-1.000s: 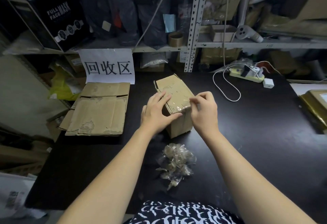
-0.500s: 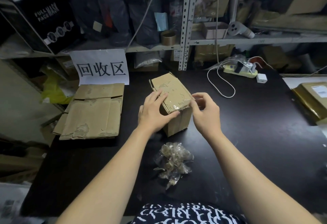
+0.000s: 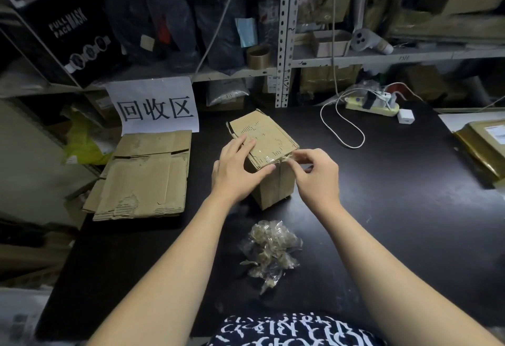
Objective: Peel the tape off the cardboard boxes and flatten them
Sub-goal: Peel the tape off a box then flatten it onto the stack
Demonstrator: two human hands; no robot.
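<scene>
Through the head camera I am looking down at a small brown cardboard box (image 3: pixel 263 138) standing at the centre of the frame on the black table (image 3: pixel 396 209). The left hand (image 3: pixel 235 173) is pressing its straight fingers (image 3: pixel 243 144) flat on the box top, thumb along the near edge. The right hand (image 3: pixel 314 176) is pinching the lifted end of a clear tape strip (image 3: pixel 284 158) at the top's near right corner. The remaining tape seems to be running leftward from that pinch toward the left thumb, so I am judging the right hand nearer and best placed for peeling. A wad of crumpled clear tape (image 3: pixel 270 252) is lying lower centre, and a stack of flattened cardboard (image 3: pixel 147 179) is sitting at left.
</scene>
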